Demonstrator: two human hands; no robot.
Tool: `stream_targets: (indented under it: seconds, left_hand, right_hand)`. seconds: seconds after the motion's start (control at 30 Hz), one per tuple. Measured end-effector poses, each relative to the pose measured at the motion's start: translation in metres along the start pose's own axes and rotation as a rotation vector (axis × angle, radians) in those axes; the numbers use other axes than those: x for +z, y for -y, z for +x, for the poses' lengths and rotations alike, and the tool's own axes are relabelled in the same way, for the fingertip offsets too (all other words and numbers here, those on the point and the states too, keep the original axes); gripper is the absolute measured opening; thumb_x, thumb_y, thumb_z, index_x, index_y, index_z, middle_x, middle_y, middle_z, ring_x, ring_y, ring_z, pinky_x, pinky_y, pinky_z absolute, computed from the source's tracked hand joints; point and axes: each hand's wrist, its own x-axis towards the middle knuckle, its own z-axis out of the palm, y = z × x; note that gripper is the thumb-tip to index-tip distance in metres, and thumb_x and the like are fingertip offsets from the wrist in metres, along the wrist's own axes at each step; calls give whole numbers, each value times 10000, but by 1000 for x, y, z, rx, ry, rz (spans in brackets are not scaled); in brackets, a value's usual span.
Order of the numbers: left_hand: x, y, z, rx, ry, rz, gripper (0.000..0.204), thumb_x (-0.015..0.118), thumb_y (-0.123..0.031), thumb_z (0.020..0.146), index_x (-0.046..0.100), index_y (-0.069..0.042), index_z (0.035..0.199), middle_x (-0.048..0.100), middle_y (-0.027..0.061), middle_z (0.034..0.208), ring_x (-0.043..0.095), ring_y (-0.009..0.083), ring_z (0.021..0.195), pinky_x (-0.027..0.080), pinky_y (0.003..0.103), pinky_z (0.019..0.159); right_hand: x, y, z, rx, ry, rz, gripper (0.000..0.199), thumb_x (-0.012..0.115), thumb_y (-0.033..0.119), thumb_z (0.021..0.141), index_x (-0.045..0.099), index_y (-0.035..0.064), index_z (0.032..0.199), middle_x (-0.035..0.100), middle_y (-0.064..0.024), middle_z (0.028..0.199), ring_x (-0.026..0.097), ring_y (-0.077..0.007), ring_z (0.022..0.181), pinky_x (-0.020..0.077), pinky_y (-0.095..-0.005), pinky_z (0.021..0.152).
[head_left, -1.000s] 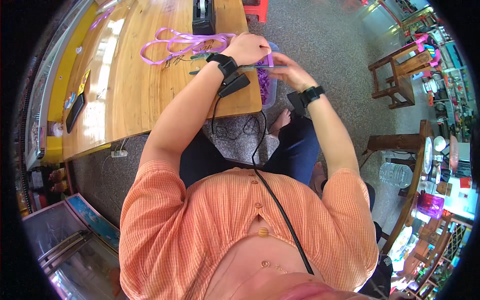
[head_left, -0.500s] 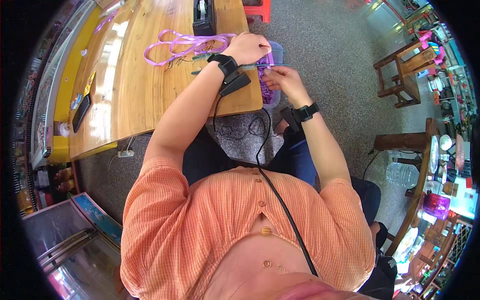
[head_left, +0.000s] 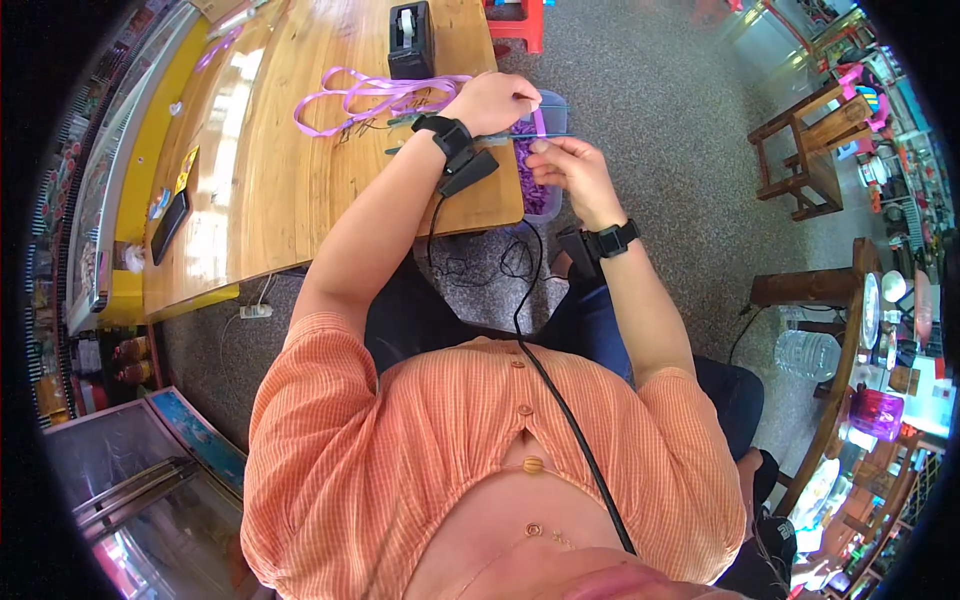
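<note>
My left hand (head_left: 494,104) reaches over the table's right edge, its fingertips closed on a short stretch of purple ribbon (head_left: 540,122). This stretch runs down toward my right hand (head_left: 572,170), whose thumb and forefinger are pinched at its lower end. A thin blue-green rod (head_left: 552,134) passes across the ribbon between my hands; a second one lies near my left fingertips. Below them is a clear plastic tub (head_left: 545,212) with many small purple pieces (head_left: 531,180) in it. Loose loops of purple ribbon (head_left: 320,131) lie on the table left of my left hand.
A black tape dispenser (head_left: 409,55) stands on the wooden table (head_left: 290,180) beyond the ribbon. A phone (head_left: 171,226) lies by the left edge. Black cables (head_left: 525,290) hang below the table. A red stool (head_left: 516,28) and a wooden chair (head_left: 812,150) stand on the floor.
The ribbon between my hands, bent half a second ago, now hangs straighter. My right hand has shifted slightly down and to the right. My left hand stays nearly in place.
</note>
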Motion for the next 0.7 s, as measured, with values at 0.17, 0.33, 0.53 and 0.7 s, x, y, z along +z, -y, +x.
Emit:
stream_targets:
  seconds: [0.17,0.33,0.53,0.7]
  left_hand:
    - [-12,-26,-17,-101,67,99,264,609,-262,907,681,-14,852,698,134,759,684,293,690,530,409,634]
    - [-25,-35,-23,-533,379,-507,313,564,-262,972,592,-29,764,566,39,603,484,125,426,363,288,390]
    - [-29,-38,-22,-652,475,-713,309,538,-277,991,619,-7,865,625,76,709,496,123,464,388,273,409]
    - [-19,-36,-23,-613,601,-858,319,553,-302,992,603,6,1060,651,109,790,585,149,575,462,258,489]
  right_hand:
    - [-1,-2,-4,20,-4,46,207,682,213,927,684,29,1021,718,-79,887,669,-123,751,551,-262,717]
    - [1,0,-2,32,-7,65,210,676,212,929,678,29,1032,712,-73,883,661,-130,742,550,-271,711]
    - [1,3,-1,55,17,84,188,669,200,932,668,38,1029,707,-54,879,663,-126,755,547,-263,701]
    - [0,6,-2,60,29,100,191,669,210,933,670,46,1032,705,-43,875,663,-121,760,547,-261,693]
